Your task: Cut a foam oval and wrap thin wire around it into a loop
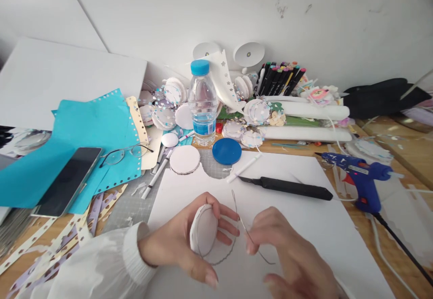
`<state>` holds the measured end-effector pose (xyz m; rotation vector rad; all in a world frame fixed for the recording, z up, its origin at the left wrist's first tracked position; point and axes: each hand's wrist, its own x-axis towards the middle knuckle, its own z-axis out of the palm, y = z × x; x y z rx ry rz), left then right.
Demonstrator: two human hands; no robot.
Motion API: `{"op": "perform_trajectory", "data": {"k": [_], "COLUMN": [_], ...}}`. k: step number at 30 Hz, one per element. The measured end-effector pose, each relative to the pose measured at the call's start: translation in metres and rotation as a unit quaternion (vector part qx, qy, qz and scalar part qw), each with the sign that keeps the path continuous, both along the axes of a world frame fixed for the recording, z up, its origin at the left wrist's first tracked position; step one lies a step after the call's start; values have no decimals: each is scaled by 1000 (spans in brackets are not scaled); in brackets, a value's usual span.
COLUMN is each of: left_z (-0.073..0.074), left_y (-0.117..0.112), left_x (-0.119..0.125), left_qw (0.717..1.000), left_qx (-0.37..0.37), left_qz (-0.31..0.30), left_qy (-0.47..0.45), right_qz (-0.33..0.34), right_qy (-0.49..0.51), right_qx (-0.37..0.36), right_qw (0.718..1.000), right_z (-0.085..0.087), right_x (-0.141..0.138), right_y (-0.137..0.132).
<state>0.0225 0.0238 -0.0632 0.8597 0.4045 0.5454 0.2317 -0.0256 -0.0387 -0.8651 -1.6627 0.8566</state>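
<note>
My left hand (184, 240) is closed around a white foam disc (204, 230), held on edge over a large white sheet (304, 218). A thin bent wire (241, 221) curves up beside the disc, and my right hand (287, 256) pinches it near its lower part. A flat scalloped disc (225, 253) lies on the sheet just under the held disc. Another white foam disc (184, 159) rests at the sheet's far edge, next to a blue lid (226, 151).
A black craft knife (287, 187) and a white pen (243, 168) lie on the sheet. A blue glue gun (360, 175) stands at right with its cord trailing. Water bottle (202, 103), markers (280, 78), paper decorations behind. Phone (67, 179), glasses (125, 154), teal paper (91, 132) at left.
</note>
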Motion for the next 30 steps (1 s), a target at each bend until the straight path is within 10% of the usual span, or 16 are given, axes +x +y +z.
{"op": "perform_trajectory", "data": {"k": [8,30], "left_z": [1,0], "left_y": [1,4], "left_x": [0,-3], "left_qw": [998,995], "left_qx": [-46,-48], "left_qz": [-23,-88], "left_qy": [-32,23], "right_qz": [29,-43], "right_qy": [-141,-13], "right_qx": [152,59], "right_qw": [978,997], "right_z": [-1,-7], "right_x": [0,-3], "right_y": [4,-8]}}
